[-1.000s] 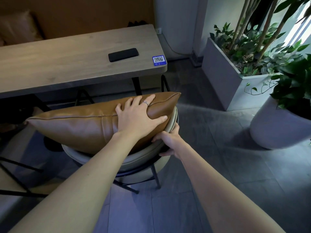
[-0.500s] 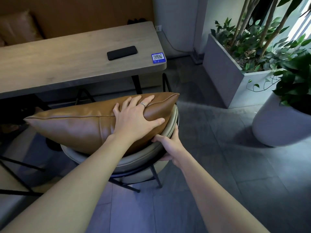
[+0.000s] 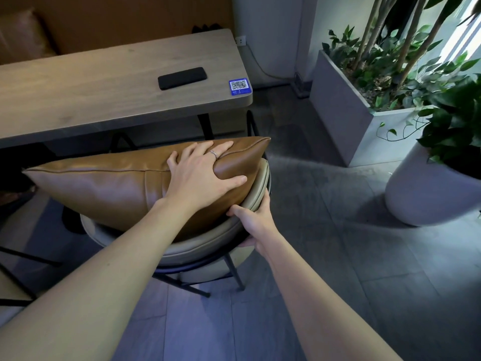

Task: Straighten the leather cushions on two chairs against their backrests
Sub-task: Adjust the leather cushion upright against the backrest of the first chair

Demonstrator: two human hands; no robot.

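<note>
A black phone [image 3: 182, 78] and a blue QR card [image 3: 240, 87] are seen lying on the wooden worktop [image 3: 91, 100]; leafy planters [image 3: 346, 110] are placed at right

The chair [image 3: 208, 246] shows only its curved backrest rim and some dark legs; its seat lies hidden under the leather cushion [image 3: 104, 186]; the right hand [image 3: 256, 222] wraps the rim, its fingertips out of sight behind the backrest; the left hand [image 3: 201, 175] covers part of the cushion's seam; both arms are cut off by the bottom edge; the table [image 3: 78, 95] runs off the left edge; the blue QR card [image 3: 240, 87] carries print too small to read; a second cushion [image 3: 23, 37], perhaps leather, is clipped at the top left corner.
</note>
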